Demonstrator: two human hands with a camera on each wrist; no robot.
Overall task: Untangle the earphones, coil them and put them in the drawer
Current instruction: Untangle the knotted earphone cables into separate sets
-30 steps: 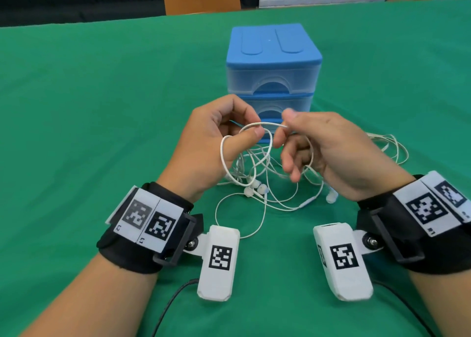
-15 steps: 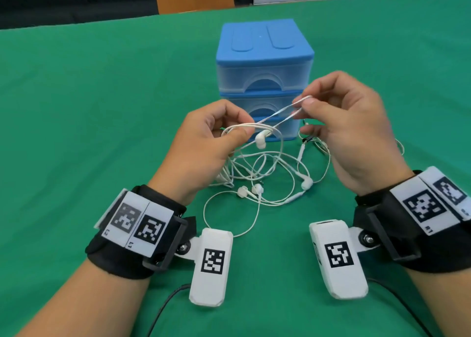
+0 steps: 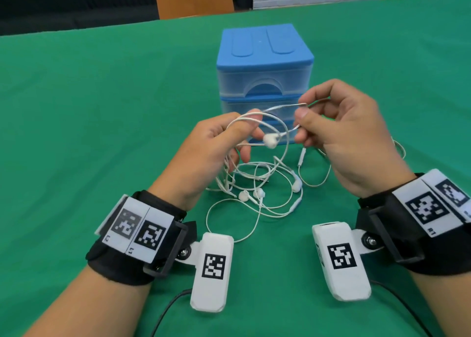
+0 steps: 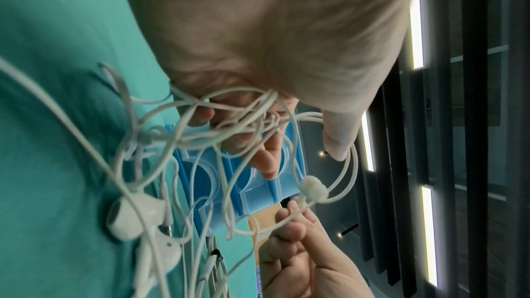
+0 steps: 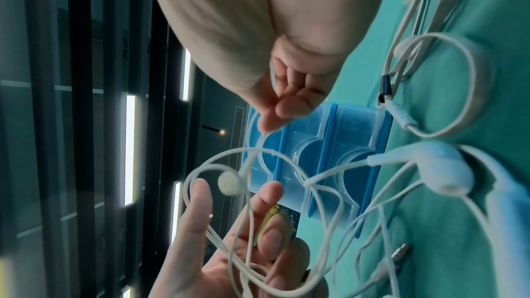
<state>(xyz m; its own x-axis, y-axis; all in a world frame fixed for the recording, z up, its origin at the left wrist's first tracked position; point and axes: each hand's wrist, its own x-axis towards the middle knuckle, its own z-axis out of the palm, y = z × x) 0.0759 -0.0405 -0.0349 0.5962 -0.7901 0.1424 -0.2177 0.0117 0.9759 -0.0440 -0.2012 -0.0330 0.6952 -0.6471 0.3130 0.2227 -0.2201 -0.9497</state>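
A tangle of white earphones lies on the green table between my wrists, with several buds and loops spread out. My left hand holds loops of the cable lifted off the table, thumb over fingers. My right hand pinches one strand between thumb and forefinger, level with the left hand. One earbud hangs from that strand between the hands, seen also as the earbud and the earbud. The blue drawer unit stands just behind the hands, its drawers shut.
More cable loops trail on the cloth behind my right hand. An inline remote dangles under it. A jack plug lies on the cloth near another earbud. Green table stretches to both sides.
My right hand has risen and drawn a strand up and to the right. An earbud came up with it and now hangs between the hands. The left hand kept its hold on the loops.
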